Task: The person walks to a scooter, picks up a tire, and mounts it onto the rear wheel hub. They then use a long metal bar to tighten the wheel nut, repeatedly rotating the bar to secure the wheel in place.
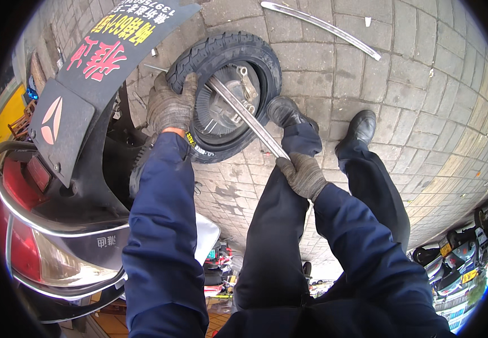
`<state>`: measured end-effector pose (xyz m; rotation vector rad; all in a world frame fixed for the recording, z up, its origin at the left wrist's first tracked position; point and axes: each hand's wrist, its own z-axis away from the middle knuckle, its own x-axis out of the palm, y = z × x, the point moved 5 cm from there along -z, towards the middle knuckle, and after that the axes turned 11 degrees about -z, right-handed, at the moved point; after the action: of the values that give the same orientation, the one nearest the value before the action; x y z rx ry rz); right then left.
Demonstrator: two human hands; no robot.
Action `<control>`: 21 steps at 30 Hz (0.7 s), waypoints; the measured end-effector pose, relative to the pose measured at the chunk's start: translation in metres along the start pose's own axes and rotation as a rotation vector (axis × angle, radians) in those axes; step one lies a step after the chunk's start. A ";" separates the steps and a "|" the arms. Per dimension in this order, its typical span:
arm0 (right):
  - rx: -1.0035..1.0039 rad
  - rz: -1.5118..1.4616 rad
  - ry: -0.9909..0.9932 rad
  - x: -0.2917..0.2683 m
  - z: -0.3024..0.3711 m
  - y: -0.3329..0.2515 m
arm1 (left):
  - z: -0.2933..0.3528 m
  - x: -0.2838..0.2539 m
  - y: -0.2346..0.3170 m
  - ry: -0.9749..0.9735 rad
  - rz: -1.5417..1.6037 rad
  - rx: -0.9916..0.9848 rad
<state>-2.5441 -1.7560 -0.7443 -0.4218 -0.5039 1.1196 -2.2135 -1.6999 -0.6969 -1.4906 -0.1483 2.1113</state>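
A black scooter tyre [266,53] lies flat on the paving around a grey wheel hub [213,110]. My left hand [170,107], in a grey knit glove, grips the tyre's left side, thumb over the top near the bead. My right hand [304,177], gloved alike, is closed round the near end of a long flat metal tyre lever [249,117]. The lever slants across the wheel, its far end at the tyre's inner edge beside my left hand. A small metal piece with ringed ends [246,84] rests over the hub.
A second curved metal lever [322,29] lies on the brick paving at the far right. To the left stands a scooter's rear with a black mudguard [80,112] and red tail light [24,242]. My shoe [285,112] is beside the tyre. Parked scooters [460,256] line the right edge.
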 end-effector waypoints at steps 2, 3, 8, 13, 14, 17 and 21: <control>-0.064 -0.013 0.023 0.004 0.002 0.000 | 0.003 0.001 0.000 0.005 -0.006 0.013; -0.001 -0.052 -0.003 0.008 0.000 0.005 | 0.003 0.001 0.000 0.011 -0.012 0.020; 0.140 -0.047 -0.032 0.021 0.006 -0.005 | 0.006 0.001 -0.003 0.014 0.019 0.054; 0.470 -0.211 -0.174 -0.006 0.026 -0.061 | 0.005 0.000 -0.003 -0.056 0.040 0.059; 0.527 -0.287 -0.190 -0.011 0.027 -0.076 | 0.005 -0.001 -0.002 -0.054 0.035 0.067; 0.599 -0.309 -0.292 -0.024 0.030 -0.118 | 0.002 -0.006 -0.002 -0.079 0.054 0.042; 0.571 -0.552 -0.281 -0.025 0.035 -0.151 | -0.002 -0.009 -0.001 -0.123 0.024 0.035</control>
<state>-2.4614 -1.8334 -0.6364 0.3644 -0.4797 0.7353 -2.2091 -1.7037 -0.6901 -1.3484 -0.1385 2.2137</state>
